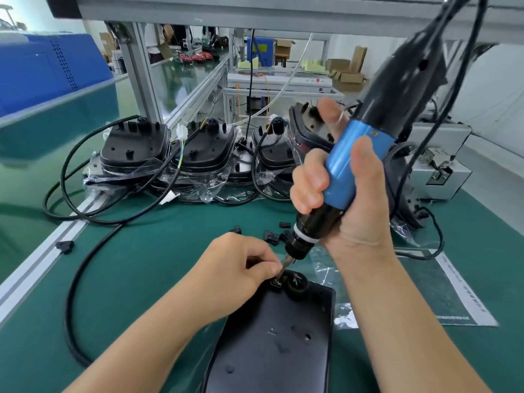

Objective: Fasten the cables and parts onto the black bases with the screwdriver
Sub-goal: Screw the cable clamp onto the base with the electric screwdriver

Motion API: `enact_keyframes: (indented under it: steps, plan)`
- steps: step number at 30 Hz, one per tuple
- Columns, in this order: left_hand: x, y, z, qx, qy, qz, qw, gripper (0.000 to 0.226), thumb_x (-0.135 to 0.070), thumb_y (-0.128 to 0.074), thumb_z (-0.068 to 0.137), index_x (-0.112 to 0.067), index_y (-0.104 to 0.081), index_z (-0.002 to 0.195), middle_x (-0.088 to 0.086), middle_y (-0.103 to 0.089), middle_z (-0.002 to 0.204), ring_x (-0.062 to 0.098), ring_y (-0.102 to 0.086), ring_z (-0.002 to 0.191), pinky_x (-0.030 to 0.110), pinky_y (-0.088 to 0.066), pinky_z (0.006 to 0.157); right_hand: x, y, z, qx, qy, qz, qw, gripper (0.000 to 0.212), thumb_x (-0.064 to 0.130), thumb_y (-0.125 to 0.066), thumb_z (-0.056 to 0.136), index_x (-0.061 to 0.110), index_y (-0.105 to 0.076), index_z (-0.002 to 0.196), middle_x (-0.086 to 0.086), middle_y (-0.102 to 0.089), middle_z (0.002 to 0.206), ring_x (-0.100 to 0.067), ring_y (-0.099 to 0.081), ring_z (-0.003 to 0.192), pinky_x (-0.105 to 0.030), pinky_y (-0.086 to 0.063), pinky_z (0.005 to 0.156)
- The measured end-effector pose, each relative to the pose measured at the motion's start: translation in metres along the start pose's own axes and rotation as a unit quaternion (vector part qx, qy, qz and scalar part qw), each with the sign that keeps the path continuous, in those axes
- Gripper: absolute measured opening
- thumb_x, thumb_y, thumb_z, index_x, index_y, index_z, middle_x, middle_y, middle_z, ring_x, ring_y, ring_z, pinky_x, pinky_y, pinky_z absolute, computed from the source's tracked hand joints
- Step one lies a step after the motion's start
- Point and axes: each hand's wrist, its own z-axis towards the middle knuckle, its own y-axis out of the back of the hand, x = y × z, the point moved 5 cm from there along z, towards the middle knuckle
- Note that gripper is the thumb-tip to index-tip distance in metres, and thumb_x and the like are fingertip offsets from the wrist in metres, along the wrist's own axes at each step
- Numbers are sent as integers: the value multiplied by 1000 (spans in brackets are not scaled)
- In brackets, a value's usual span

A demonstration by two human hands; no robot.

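Head view: the right hand [340, 191] wraps its fingers and thumb around the blue grip of an electric screwdriver [365, 154], which tilts up and to the right, its black upper body and cord running out of the top of the frame. The bit [285, 266] points down and left onto a small clamp part [275, 284] at the far edge of a black base [272, 341] lying flat on the green counter [136, 279] right in front of the person. The left hand [238, 268] has its fingertips pinched together at the bit's tip, just over that part. Beside the part a round black cable gland [296, 285] stands on the base. A black cable [82, 279] curves across the counter to the left. Several loose small black clips [270, 236] lie on the counter beyond the hands. Farther back, a row of stacked bases [136, 148] in clear plastic wrap sits with coiled cables around them.
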Motion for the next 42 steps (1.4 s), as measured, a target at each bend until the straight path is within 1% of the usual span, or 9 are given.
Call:
enact_keyframes:
  steps: [6,12,17,22,25,31,37,39,42]
  plan:
    - [11,23,-5,-26,21,38,999,18,-30,-69,86,-35,-70,69,-27,-68,76,-10,-62,78,5,-40,67,68,32,6,-100,69,-98,988,43,49,-75,76,23,-60,106,6,-53,61,-8,-47,49,-21,-42,49]
    - [28,52,-9,-6,60,56,997,18,-22,-73,83,-33,-74,68,-21,-71,74,-6,-63,73,4,-40,64,90,99,-21,-297,51,-377,876,22,40,-71,83,24,-57,77,0,-55,55,-17,-48,43,-24,-42,44]
    - [-1,39,12,-5,39,71,997,3,-34,-74,80,-34,-73,83,-27,-69,75,-12,-62,73,2,-42,66,86,149,-45,-396,11,-385,834,28,41,-70,87,17,-58,96,3,-59,57,-15,-53,47,-23,-46,45]
    - [-34,-23,58,114,8,191,975,55,-54,-67,81,-24,-61,126,-6,-65,121,10,-60,111,30,-46,99,86,173,-54,-436,-9,-381,815,36,45,-65,89,13,-58,104,5,-62,58,-13,-59,51,-25,-52,49]
    - [-35,-55,84,180,29,305,935,81,-61,-68,76,-16,-45,140,3,-49,139,24,-44,128,39,-41,104,82,184,-68,-467,-61,-411,781,27,42,-63,90,16,-57,96,-2,-68,70,-17,-61,60,-33,-50,62]
    - [-25,-60,113,168,38,331,928,85,-64,-73,68,-20,-52,137,6,-47,129,31,-40,121,41,-41,101,95,184,-83,-492,-138,-552,659,38,49,-55,91,11,-54,91,-2,-53,76,-14,-47,58,-29,-29,49]
    - [-20,-53,121,95,54,209,972,48,-36,-86,67,-18,-73,109,-2,-70,108,14,-62,95,21,-44,80,109,155,-89,-479,-113,-723,485,48,44,-56,92,-1,-58,108,-21,-58,104,-33,-48,86,-34,-33,69]
    - [-19,-51,120,82,60,180,978,38,-30,-87,68,-15,-75,101,-4,-70,91,9,-58,79,16,-40,69,107,126,-91,-469,-6,-731,495,36,35,-59,92,4,-58,110,-14,-61,105,-31,-51,96,-32,-33,76]
    - [-21,-49,116,80,61,145,984,22,-25,-88,67,-19,-71,81,-14,-58,68,2,-53,63,8,-36,51,83,82,-80,-314,75,-720,614,8,23,-59,92,18,-65,90,6,-65,81,-8,-57,77,-14,-38,67]
